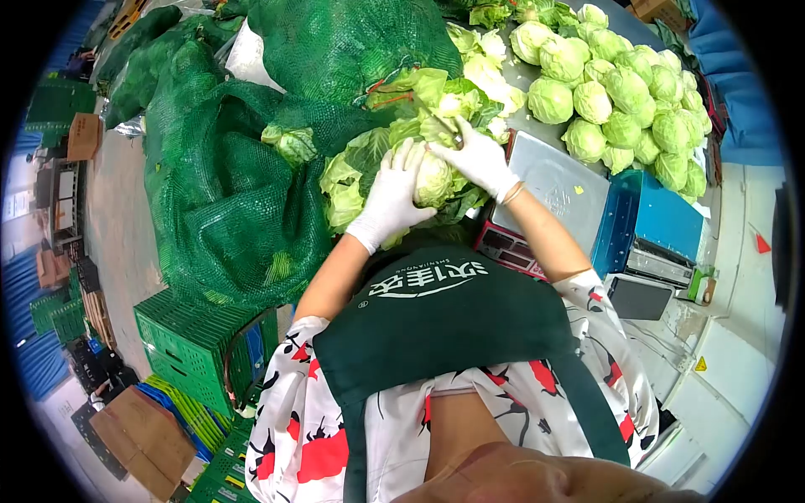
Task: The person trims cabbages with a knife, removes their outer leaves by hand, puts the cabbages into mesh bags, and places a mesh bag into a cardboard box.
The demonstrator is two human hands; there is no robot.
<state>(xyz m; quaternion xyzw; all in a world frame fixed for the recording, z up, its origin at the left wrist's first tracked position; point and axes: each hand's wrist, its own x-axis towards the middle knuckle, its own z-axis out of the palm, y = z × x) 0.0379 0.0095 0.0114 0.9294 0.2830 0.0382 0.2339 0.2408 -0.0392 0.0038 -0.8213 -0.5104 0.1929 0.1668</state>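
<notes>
A pale green cabbage [433, 179] sits among loose outer leaves in front of my chest. My left hand [392, 191], in a white glove, is closed against its left side with the fingers over the top. At its right, my gloved right hand [480, 161] grips a knife [438, 119]; only part of the thin blade shows, pointing up and left over the leaves. Trimmed leaves [344, 197] lie around both hands. A green mesh sack [243, 184] of cabbages slumps to the left, and another mesh sack [352, 42] lies beyond.
A scale [558, 180] with a metal plate stands right of my right hand. Piled cabbages [625, 101] cover the far right of the table. A blue device [654, 218] sits beyond the scale. Green crates [197, 339] stand at lower left, near a cardboard box [144, 440].
</notes>
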